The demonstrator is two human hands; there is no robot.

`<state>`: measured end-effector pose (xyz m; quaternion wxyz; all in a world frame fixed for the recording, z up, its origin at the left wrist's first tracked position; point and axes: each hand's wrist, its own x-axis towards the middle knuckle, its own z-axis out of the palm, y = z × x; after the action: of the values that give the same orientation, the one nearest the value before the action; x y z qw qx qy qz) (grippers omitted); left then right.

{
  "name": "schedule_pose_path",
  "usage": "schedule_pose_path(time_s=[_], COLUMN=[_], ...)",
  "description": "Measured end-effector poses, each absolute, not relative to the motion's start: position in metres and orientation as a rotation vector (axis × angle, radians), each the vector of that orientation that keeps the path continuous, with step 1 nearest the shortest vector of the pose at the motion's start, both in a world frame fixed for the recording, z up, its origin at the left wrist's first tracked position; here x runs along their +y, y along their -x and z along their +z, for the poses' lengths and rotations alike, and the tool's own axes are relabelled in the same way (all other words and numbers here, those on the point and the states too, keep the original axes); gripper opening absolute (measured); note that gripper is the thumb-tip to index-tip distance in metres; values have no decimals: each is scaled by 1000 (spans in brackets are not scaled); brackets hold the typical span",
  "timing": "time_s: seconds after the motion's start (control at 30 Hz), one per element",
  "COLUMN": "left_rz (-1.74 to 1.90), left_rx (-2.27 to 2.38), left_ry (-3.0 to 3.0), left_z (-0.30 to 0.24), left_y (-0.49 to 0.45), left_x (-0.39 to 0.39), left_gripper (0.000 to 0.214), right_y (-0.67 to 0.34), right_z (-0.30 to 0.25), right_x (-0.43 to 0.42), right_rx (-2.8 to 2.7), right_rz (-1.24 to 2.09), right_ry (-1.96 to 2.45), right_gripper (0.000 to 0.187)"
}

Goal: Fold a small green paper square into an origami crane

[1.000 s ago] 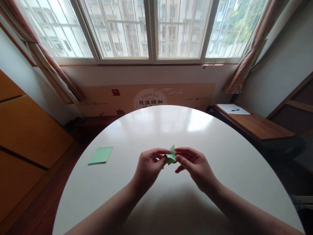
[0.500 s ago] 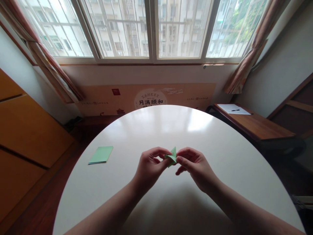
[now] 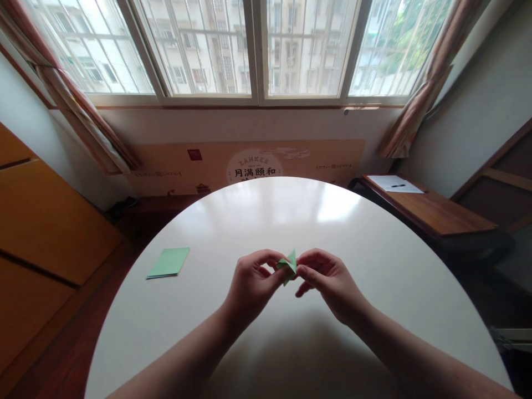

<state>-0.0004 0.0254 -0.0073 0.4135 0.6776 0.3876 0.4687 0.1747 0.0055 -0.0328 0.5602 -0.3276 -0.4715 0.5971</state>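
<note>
A small piece of folded green paper (image 3: pixel 292 262), with pointed flaps sticking up and down, is held over the white table (image 3: pixel 266 221). My left hand (image 3: pixel 258 277) pinches it from the left between thumb and fingers. From the other side, the thumb and index finger of my right hand (image 3: pixel 323 277) close on its right edge, while the lower fingers curl loosely beneath. My fingertips cover part of the folds. On the table to the left lies a stack of square green paper sheets (image 3: pixel 169 262), apart from both hands.
A wooden side table (image 3: pixel 449 208) at the right bears a white sheet (image 3: pixel 388 183) and a pen (image 3: pixel 398 185). Orange-brown cabinets (image 3: pixel 45 216) stand at the left. Beyond the round table are a printed panel (image 3: pixel 166 158) and a barred window (image 3: pixel 307 50) with tied curtains (image 3: pixel 409 130).
The view has shifted a little, so everything sits slightly further left. The folded paper's flaps are angled slightly differently between my fingers; both hands keep their pinch.
</note>
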Motion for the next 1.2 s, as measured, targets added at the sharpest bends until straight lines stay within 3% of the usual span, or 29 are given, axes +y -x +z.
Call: schedule_pose_path(time_s=[0.4,0.63,1.2], left_rz=[1219,1262,1276], left_rx=[1032,1044,1069], left_ry=[-1871,-1790,-1817], left_z=[-10,-13,-13], left_y=[0,0,1], left_x=[26,25,24], left_gripper=[6,19,14], right_y=[-172,-170,-170], right_z=[-32,-31,-32], right_x=[3,3,3], right_rx=[-1238,-1178,-1175], right_rz=[1243,1268,1258], right_ry=[816,870,847], right_gripper=[17,20,19])
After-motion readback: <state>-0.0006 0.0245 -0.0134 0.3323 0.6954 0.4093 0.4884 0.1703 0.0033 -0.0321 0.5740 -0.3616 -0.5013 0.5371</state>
